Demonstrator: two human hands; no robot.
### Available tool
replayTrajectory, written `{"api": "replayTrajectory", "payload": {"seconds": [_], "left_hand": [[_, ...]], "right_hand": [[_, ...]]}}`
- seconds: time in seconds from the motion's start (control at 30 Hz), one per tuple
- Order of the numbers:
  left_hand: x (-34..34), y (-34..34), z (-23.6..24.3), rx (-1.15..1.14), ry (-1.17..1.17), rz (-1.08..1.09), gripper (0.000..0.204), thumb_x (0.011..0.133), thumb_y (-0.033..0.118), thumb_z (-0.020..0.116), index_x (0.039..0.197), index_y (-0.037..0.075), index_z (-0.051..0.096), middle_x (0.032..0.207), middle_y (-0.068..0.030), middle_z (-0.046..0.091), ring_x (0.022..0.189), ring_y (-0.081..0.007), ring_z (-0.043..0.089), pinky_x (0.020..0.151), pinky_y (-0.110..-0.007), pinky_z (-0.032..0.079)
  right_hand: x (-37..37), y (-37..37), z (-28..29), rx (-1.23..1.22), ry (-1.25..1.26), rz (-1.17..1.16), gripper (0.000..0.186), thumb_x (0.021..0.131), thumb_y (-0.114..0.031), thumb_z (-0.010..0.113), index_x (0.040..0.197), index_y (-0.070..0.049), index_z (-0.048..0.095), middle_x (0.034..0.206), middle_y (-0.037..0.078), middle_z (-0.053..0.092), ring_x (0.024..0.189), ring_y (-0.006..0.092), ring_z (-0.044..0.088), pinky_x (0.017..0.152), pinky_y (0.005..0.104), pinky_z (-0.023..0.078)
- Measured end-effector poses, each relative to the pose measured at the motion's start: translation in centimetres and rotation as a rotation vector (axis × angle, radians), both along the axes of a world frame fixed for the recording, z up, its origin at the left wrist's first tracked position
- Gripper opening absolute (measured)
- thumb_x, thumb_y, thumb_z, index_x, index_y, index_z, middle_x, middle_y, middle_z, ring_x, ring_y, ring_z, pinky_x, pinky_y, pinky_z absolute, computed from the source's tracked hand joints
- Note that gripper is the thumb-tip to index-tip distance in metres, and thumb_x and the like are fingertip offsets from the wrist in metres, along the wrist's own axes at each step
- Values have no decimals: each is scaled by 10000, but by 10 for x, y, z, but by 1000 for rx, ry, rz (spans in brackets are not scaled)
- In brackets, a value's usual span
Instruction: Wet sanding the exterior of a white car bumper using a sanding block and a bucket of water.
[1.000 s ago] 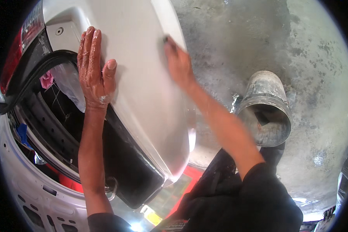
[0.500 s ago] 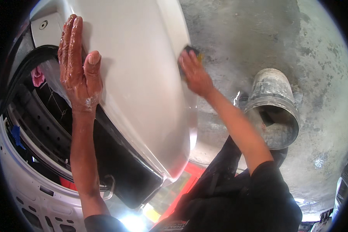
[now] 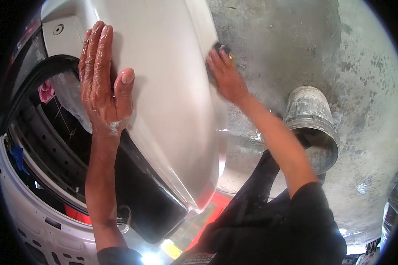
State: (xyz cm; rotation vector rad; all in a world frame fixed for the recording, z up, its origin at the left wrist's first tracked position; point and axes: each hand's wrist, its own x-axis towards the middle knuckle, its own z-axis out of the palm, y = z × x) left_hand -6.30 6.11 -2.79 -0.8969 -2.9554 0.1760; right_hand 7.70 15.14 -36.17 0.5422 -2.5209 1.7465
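My wet left hand (image 3: pixel 102 90) lies against the top of a pale car body panel (image 3: pixel 172 97), its fingers stretched out flat and its thumb apart. It holds nothing. My right hand (image 3: pixel 229 79) is curled over a black sanding block (image 3: pixel 222 47) with a yellowish spot at its edge, at the right side of the panel. Much of the block is hidden under the fingers, and motion blurs that hand slightly. A dark glass pane (image 3: pixel 146 203) borders the panel below, near my left forearm.
A stained bucket (image 3: pixel 308 104) stands on the wet concrete floor (image 3: pixel 278 35) to my right, with something dark inside. At left are an open door frame (image 3: pixel 53 203) with a black rubber seal (image 3: pixel 24 90), blue tape (image 3: pixel 17 155) and a pink cloth (image 3: pixel 45 92).
My left hand appears further right and slightly lower, along with the car parts around it, as the view shifts. My right hand stays at the panel's side with the sanding block, slightly higher in view.
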Motion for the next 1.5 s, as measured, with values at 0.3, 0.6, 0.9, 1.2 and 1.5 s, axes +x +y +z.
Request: {"api": "replayTrajectory", "payload": {"seconds": [0.3,0.6,0.9,1.2,1.5], "left_hand": [[1,10,-6,6,-10,-6,605,1094,477,530,1492,24,586,1518,-205,586,1468,-382,498,1207,-503,385],[9,31,-16,-59,-58,125,662,1115,530,435,1553,39,514,1601,-196,499,1478,-358,473,1214,-465,357],[14,29,-11,-77,-64,155,666,1119,537,395,1583,67,480,1643,-184,448,1514,-352,424,1241,-491,329],[11,27,-16,-102,-51,115,606,1130,442,367,1572,43,483,1635,-196,454,1499,-364,446,1236,-506,346],[10,28,-13,-107,-82,135,634,1128,484,384,1577,45,474,1643,-186,445,1503,-353,436,1229,-492,353]], "right_hand": [[-49,0,-1,-95,36,-23,694,848,61,547,1535,45,456,1632,193,435,1509,480,370,1283,525,302],[-14,18,-8,-22,-11,-116,588,945,-121,671,1520,-98,550,1641,92,454,1512,415,375,1205,573,407],[122,27,83,-921,-1086,-58,472,1102,-223,548,1538,-43,528,1527,139,579,1434,205,503,1186,357,392],[5,53,82,-1055,-1247,-71,488,1093,-455,542,1059,8,692,823,5,629,809,126,538,756,358,461],[-51,43,76,-1111,-1152,-134,450,1097,-402,532,1049,21,678,825,22,655,809,126,562,756,353,472]]}}
